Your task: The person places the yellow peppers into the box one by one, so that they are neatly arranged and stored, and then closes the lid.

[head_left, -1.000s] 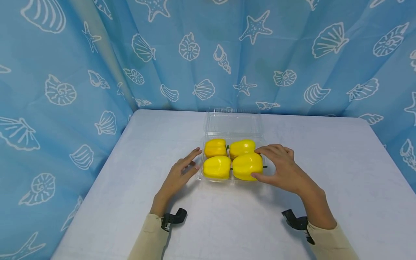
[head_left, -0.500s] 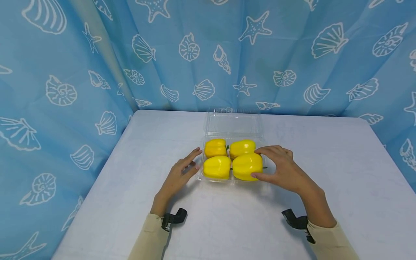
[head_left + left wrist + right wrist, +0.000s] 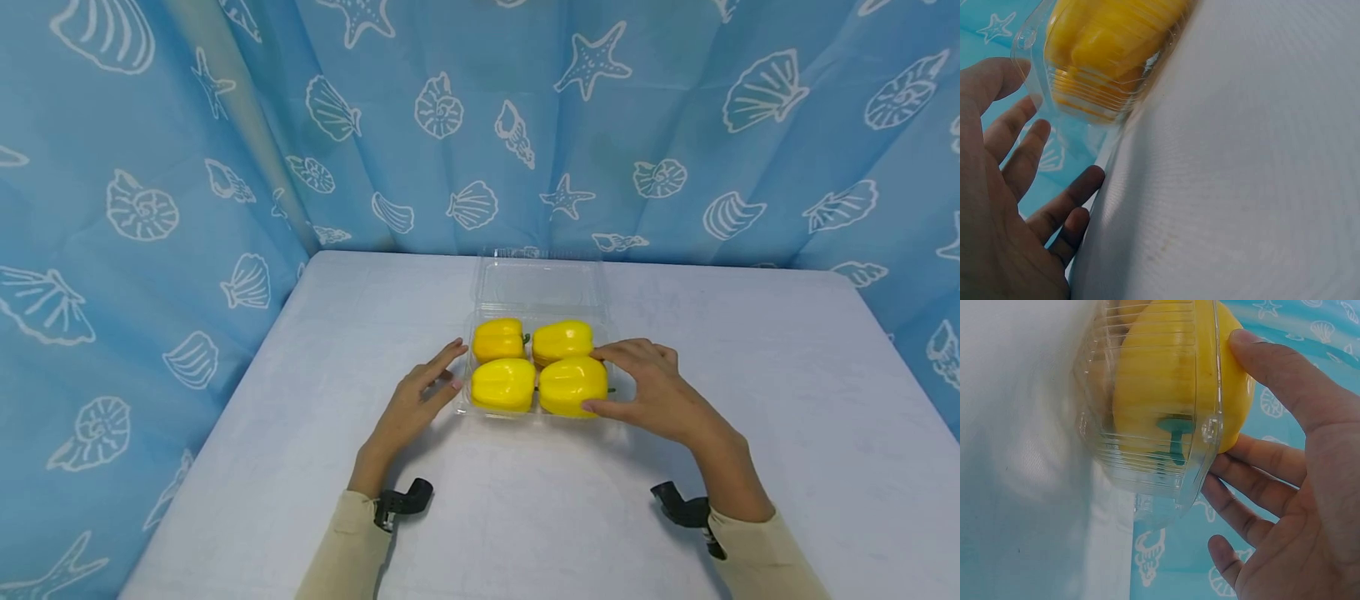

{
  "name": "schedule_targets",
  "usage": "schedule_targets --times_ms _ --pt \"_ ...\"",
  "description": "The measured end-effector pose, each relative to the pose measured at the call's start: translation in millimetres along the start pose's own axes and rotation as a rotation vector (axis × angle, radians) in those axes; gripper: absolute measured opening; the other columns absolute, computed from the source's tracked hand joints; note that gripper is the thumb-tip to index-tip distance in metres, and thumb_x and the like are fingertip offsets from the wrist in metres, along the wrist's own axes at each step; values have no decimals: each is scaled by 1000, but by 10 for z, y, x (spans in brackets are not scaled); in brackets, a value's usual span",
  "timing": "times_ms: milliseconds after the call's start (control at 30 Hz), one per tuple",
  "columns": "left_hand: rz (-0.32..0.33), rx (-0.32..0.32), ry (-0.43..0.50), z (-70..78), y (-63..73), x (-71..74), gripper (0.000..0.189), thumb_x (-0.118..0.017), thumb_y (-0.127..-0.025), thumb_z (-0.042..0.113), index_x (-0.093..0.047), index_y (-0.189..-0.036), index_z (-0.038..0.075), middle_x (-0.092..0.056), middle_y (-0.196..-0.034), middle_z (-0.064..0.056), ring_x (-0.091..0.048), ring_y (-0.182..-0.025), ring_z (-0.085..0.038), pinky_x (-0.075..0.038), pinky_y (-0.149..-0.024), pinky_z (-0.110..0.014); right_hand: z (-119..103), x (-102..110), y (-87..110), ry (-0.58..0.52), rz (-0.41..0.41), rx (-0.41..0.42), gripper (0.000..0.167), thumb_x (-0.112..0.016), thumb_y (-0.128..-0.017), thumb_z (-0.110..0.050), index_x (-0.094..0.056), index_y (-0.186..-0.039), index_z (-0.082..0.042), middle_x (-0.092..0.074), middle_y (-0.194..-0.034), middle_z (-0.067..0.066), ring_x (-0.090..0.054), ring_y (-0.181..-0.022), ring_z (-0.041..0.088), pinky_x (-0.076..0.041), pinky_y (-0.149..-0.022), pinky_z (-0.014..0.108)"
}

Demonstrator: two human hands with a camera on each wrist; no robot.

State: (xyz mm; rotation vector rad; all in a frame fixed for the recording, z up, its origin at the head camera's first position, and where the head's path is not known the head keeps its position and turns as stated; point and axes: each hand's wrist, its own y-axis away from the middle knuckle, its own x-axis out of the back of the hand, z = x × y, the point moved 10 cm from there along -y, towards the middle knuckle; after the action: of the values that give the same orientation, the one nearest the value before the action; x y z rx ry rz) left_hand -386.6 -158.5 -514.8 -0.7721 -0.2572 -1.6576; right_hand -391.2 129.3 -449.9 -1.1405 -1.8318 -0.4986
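A clear plastic clamshell box point(image 3: 536, 416) lies with its lid point(image 3: 540, 285) folded back, and yellow bell peppers sit in it in two rows of two. My right hand point(image 3: 648, 387) grips the front right bell pepper point(image 3: 572, 386), thumb on its near side and fingers on its far side. Its green stem point(image 3: 1176, 440) shows through the box wall. At the box's left side is my left hand point(image 3: 408, 406), fingers loosely spread and thumb right at the rim. The front left bell pepper point(image 3: 501, 385) is nearest to it.
Behind the front pair lie the back left bell pepper point(image 3: 498, 340) and the back right bell pepper point(image 3: 561, 340). A white cloth point(image 3: 525, 517) covers the table. Blue seashell-print curtains point(image 3: 465, 125) hang behind and to the left. Each wrist wears a black camera mount point(image 3: 405, 500).
The front right bell pepper has settled slightly lower into the box, with my right hand following it. My left hand stays where it was.
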Motion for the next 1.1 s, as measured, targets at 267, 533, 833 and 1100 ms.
schedule_targets --times_ms 267,533,833,1100 --pt "0 0 -1 5 -4 3 50 -54 -103 41 -44 -152 36 -35 -158 14 -58 -112 -16 -44 -99 -48 6 -2 3 13 10 9 72 -85 -78 -43 -61 -135 -7 -57 -132 16 -41 -127 38 -15 -105 63" --pt "11 2 8 23 -3 16 50 -57 -103 31 -45 -151 34 -36 -158 13 -58 -111 -17 -44 -99 -48 9 2 -2 28 16 16 72 -87 -76 -42 -63 -134 -7 -58 -131 15 -42 -127 38 -15 -104 64" --pt "11 6 10 33 -5 13 50 -58 -102 31 -46 -151 34 -36 -157 14 -58 -111 -18 -44 -99 -49 -3 -6 -7 50 3 -2 70 -87 -76 -40 -64 -132 -6 -58 -130 16 -42 -127 38 -14 -105 64" --pt "-4 21 0 39 -5 7 51 -56 -102 35 -44 -152 35 -35 -158 14 -57 -112 -19 -43 -100 -48 -13 -14 -26 56 14 41 69 -88 -76 -38 -65 -131 -3 -58 -121 11 -44 -120 33 -17 -103 63"
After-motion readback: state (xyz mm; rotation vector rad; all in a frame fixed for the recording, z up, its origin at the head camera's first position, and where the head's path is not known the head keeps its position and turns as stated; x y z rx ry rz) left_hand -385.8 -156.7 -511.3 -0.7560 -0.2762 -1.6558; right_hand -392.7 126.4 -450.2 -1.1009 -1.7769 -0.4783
